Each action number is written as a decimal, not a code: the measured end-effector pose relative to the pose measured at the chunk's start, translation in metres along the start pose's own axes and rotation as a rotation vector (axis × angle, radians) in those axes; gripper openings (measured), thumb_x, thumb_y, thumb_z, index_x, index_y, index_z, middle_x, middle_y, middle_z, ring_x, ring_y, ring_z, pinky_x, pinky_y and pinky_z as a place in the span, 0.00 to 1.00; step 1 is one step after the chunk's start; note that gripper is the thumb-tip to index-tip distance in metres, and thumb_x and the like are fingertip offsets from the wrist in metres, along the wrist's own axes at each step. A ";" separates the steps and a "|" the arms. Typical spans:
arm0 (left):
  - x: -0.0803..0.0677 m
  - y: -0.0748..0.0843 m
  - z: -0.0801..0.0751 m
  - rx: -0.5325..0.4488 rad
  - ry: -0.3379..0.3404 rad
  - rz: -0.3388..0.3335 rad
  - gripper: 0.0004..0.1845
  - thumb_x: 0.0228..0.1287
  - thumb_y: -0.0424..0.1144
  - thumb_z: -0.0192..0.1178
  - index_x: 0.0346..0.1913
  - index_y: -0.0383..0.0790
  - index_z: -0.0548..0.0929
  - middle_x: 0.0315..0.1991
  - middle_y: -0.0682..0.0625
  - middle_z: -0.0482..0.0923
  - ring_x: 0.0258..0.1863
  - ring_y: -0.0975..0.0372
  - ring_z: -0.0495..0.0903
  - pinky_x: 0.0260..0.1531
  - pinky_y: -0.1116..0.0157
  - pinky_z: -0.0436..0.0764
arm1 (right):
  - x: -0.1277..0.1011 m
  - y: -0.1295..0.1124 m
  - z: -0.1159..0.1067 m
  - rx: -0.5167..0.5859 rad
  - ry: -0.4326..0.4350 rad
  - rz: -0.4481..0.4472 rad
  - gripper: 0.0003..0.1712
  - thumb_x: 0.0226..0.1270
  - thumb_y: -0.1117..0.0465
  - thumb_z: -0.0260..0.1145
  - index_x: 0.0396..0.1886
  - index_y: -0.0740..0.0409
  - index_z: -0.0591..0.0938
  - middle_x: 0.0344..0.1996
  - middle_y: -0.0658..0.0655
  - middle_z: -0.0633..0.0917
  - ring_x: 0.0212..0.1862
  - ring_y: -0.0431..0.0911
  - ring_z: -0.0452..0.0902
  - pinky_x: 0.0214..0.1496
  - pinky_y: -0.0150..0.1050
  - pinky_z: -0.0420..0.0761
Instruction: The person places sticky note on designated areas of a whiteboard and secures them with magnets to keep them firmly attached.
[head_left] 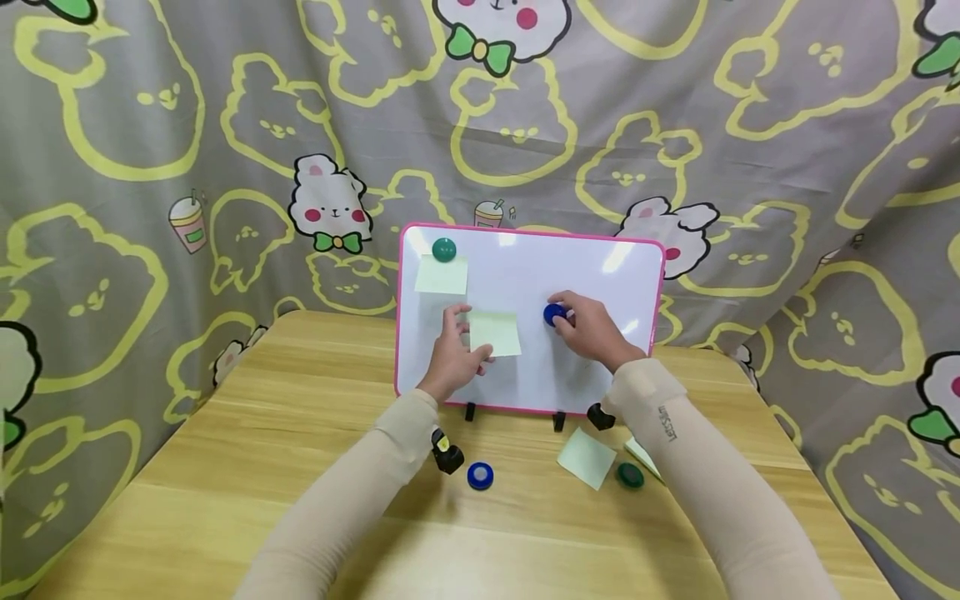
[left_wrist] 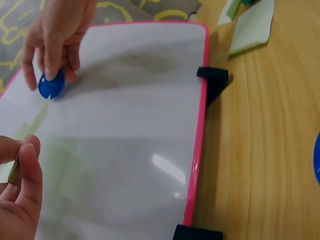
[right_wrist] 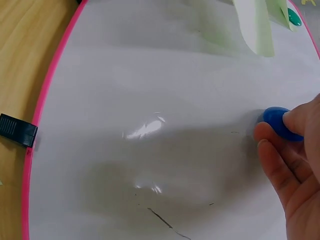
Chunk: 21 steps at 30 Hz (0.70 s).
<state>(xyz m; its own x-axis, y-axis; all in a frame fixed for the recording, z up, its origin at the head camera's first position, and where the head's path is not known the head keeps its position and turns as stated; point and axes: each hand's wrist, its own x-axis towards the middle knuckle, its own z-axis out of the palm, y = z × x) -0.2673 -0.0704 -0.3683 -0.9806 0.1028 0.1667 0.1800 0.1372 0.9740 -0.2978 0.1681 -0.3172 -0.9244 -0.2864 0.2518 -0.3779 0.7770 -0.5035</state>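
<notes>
Blue magnet [head_left: 554, 314] is gripped by the fingers of the right hand [head_left: 591, 327], near the face of the whiteboard [head_left: 517, 271]. To its left, a pale green note [head_left: 497, 335] is pinched by the fingers of the left hand [head_left: 454, 352], lower than a green magnet [head_left: 444, 250].

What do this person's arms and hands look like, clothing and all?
The left sleeve and right sleeve are long, cream and close-fitting, with wide cuffs. Dark lettering marks the right one. The left hand and right hand wear no gloves.
</notes>
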 end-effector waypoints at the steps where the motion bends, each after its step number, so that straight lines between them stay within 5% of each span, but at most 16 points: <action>1: 0.001 0.000 0.000 0.016 -0.002 0.008 0.37 0.62 0.28 0.62 0.68 0.52 0.54 0.62 0.39 0.63 0.35 0.45 0.84 0.31 0.49 0.83 | 0.001 0.001 0.000 0.003 0.002 -0.002 0.20 0.71 0.62 0.59 0.61 0.56 0.75 0.53 0.62 0.80 0.38 0.51 0.75 0.39 0.43 0.79; 8: 0.007 0.000 0.002 0.089 0.002 0.020 0.21 0.64 0.31 0.61 0.57 0.42 0.68 0.57 0.41 0.66 0.33 0.48 0.85 0.24 0.59 0.83 | 0.007 0.005 0.003 0.051 0.017 0.009 0.19 0.72 0.60 0.59 0.60 0.55 0.75 0.54 0.61 0.79 0.39 0.50 0.76 0.39 0.42 0.80; 21: 0.020 0.005 0.012 0.034 0.024 0.053 0.22 0.66 0.30 0.60 0.61 0.43 0.70 0.59 0.43 0.65 0.35 0.49 0.84 0.29 0.58 0.84 | 0.018 0.001 0.004 0.125 0.115 -0.011 0.19 0.72 0.59 0.60 0.60 0.54 0.75 0.54 0.62 0.79 0.42 0.51 0.77 0.42 0.46 0.81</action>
<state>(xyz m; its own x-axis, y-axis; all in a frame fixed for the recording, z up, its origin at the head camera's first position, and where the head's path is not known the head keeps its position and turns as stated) -0.2850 -0.0555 -0.3621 -0.9712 0.0871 0.2220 0.2338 0.1653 0.9581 -0.3147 0.1614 -0.3165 -0.9110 -0.2231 0.3470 -0.3980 0.6965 -0.5971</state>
